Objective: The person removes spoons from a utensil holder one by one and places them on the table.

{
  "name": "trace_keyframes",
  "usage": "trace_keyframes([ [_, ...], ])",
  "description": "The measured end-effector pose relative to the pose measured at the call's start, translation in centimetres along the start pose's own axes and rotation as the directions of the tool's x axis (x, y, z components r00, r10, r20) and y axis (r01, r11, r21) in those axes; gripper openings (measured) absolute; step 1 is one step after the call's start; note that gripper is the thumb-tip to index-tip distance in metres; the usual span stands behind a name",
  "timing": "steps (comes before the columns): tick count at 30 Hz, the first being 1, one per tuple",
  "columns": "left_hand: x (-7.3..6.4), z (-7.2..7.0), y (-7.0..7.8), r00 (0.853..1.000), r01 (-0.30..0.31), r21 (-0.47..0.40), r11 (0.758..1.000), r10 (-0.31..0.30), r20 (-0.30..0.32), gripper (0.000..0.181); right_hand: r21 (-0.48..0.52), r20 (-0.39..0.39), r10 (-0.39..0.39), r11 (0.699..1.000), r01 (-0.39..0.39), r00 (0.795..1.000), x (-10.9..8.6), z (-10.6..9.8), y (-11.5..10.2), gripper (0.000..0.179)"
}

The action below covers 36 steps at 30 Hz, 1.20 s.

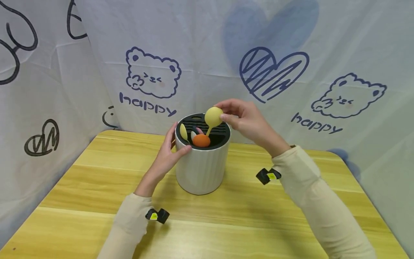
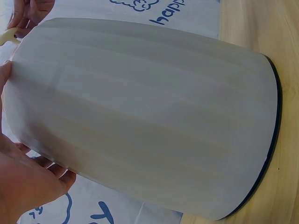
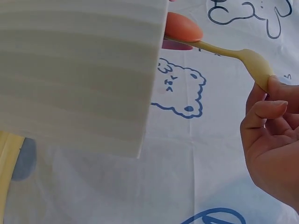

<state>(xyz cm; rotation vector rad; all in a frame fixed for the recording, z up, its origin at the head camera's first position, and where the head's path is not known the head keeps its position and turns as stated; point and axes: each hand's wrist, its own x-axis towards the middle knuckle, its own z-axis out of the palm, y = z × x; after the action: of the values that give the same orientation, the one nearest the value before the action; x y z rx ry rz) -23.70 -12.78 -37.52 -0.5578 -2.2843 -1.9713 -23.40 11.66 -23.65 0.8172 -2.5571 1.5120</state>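
A ribbed white utensil holder (image 1: 201, 169) stands upright on the table, its top fitted with a black slotted insert (image 1: 223, 130). My left hand (image 1: 165, 158) grips the holder's upper left side, thumb at the front and fingers round the back. Between thumb and fingers, my right hand (image 1: 248, 120) pinches the bowl of a yellow spoon (image 1: 214, 117) at its edge. That spoon's handle runs down into the insert; its lower end is hidden. An orange spoon head (image 1: 201, 140) and a second yellow spoon (image 1: 183, 131) stick up nearby, beside small white, dark and pink heads.
The holder stands toward the back of a wooden table (image 1: 207, 230). Behind it hangs a pale cloth (image 1: 207, 46) with bear and heart drawings. Each wrist carries a small black camera (image 1: 157, 216).
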Motion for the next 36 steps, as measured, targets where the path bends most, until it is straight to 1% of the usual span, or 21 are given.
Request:
trace_keyframes([
  [10, 0.2, 0.0, 0.0, 1.000, -0.019, -0.003, 1.000, 0.019, 0.001, 0.093, 0.033, -0.021, -0.024, 0.999, 0.025, 0.999, 0.2, -0.3, -0.9, 0.025],
  [16, 0.2, 0.0, -0.1, 1.000, -0.028, -0.006, 1.000, 0.028, -0.007, 0.094, 0.042, -0.042, -0.054, 0.998, 0.055, 0.998, 0.2, -0.9, -1.5, 0.026],
  [25, 0.1, 0.1, -0.3, 1.000, -0.015, -0.009, 1.000, 0.015, -0.001, 0.092, 0.017, -0.117, -0.090, 0.996, 0.092, 0.989, 0.1, -1.7, -2.5, 0.026],
  [31, 0.1, 0.1, -0.3, 1.000, -0.017, -0.009, 1.000, 0.017, 0.002, 0.089, 0.030, -0.143, -0.101, 0.994, 0.107, 0.985, 0.1, -2.0, -3.1, 0.027],
  [36, 0.0, 0.0, -0.3, 1.000, -0.022, -0.011, 1.000, 0.022, 0.004, 0.092, 0.050, -0.166, -0.123, 0.990, 0.133, 0.978, 0.1, -2.3, -3.4, 0.028],
])
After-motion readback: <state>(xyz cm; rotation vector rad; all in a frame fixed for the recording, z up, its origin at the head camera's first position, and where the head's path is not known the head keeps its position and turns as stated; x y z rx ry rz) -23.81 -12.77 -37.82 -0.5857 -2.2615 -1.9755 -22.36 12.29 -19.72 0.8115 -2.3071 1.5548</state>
